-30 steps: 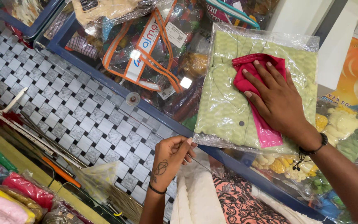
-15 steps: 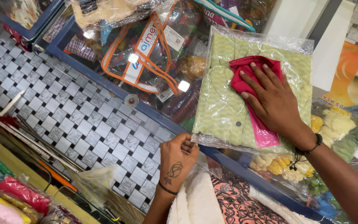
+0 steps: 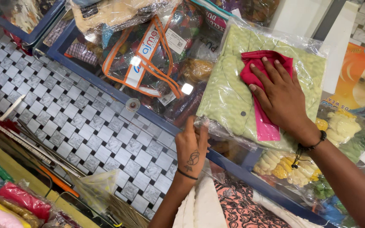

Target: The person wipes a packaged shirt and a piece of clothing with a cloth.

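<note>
The right hand (image 3: pixel 281 99) lies flat, fingers spread, on the pink cloth (image 3: pixel 262 90) over the bagged green garment (image 3: pixel 233 93), right of centre. The left hand (image 3: pixel 192 145) pinches the bag's lower edge (thin, slippery plastic); a hard tug could tear it.

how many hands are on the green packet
2. The right hand lies flat on the pink cloth inside the green packet; the left hand pinches the packet's lower edge.
</note>
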